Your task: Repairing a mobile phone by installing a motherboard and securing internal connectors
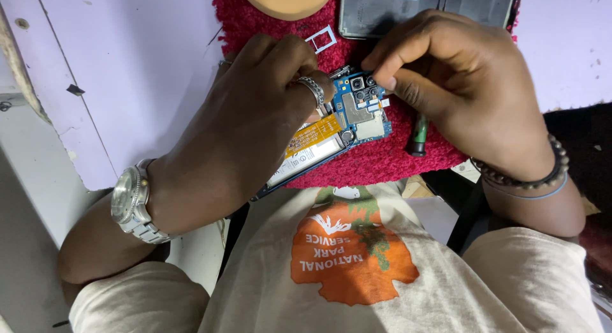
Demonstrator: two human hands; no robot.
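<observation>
The desk (95, 84) is pale lilac, and a red mat (382, 157) lies over its near middle, apparently to give small parts a soft bed that stops them sliding. At the mat's far edge sit a round tan object (287, 1), only partly in view, and a dark back cover (427, 11), set aside clear of the work.

The phone (338, 132) lies opened on the mat, tilted so that its top end points up and to the right. Its blue board (364, 106), with the camera cluster, faces up, and an orange flex (312, 135) runs across the battery below it.

The left hand (255, 110), with a steel watch (131, 202) at the wrist and a ring (312, 87) on one finger, is curled down over the phone's middle and presses it to the mat, which keeps the body from shifting. The right hand (446, 78), with bead bracelets (529, 177), is closed in a pinch at the board's top corner by the cameras; whether the fingertips hold a small part or tool there cannot be told, since the fingers hide it.

A small screwdriver (417, 135) with a dark green handle lies on the mat just under the right hand, within easy reach. A small metal tray (320, 38) rests apart on the mat above the left hand.
</observation>
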